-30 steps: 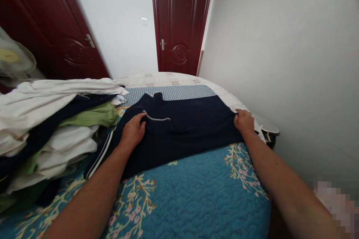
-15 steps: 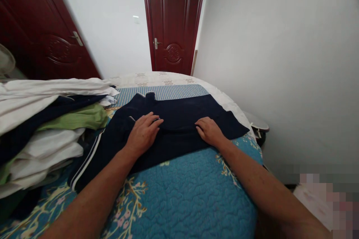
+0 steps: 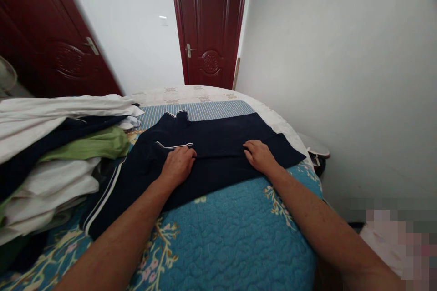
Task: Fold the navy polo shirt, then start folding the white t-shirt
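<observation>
A dark navy garment (image 3: 218, 145) with thin white piping lies spread across a blue quilted bedspread (image 3: 232, 241). My left hand (image 3: 178, 164) rests on its middle left part, fingers curled over the cloth beside a white-edged pocket line. My right hand (image 3: 258, 156) lies flat on the garment a little to the right, fingers stretched out and pressing the cloth down. A striped sleeve or leg of the same garment trails off toward the lower left.
A heap of white, green and navy clothes (image 3: 51, 154) fills the left side of the bed. Two dark red doors (image 3: 208, 22) stand behind, and a white wall runs along the right. A round white object (image 3: 316, 148) sits low by the bed's right edge.
My right hand left the garment's right edge and came inward onto its middle. My left hand slid slightly right and then drew its fingers in beside the pocket line.
</observation>
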`<state>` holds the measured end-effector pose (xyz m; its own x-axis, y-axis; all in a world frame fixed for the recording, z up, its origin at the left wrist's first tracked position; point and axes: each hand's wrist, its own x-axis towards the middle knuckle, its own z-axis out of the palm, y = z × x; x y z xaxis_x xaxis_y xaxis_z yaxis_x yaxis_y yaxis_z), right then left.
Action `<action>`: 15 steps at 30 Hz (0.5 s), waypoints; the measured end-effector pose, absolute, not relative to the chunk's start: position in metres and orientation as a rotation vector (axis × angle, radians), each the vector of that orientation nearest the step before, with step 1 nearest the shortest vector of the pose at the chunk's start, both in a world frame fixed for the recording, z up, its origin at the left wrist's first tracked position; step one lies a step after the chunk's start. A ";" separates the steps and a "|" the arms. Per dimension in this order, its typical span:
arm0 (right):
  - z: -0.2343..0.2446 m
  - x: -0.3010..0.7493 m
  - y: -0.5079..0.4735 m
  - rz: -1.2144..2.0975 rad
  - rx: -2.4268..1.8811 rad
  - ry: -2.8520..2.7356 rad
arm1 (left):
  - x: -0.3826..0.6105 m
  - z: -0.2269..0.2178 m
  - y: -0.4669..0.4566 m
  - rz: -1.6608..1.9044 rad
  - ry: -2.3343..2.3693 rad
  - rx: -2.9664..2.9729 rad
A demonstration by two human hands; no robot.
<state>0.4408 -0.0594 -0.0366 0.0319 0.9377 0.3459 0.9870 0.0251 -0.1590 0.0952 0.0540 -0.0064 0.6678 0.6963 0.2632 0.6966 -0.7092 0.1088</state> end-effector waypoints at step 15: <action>-0.031 0.516 -0.056 -0.004 -2.407 -1.710 | 0.096 -0.030 0.039 -0.312 -1.495 -2.676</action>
<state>0.5164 -0.0563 -0.0311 0.3352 0.9356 0.1109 0.9361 -0.3174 -0.1513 0.0962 0.0391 -0.0301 0.5087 0.8361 0.2052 0.8484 -0.5274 0.0457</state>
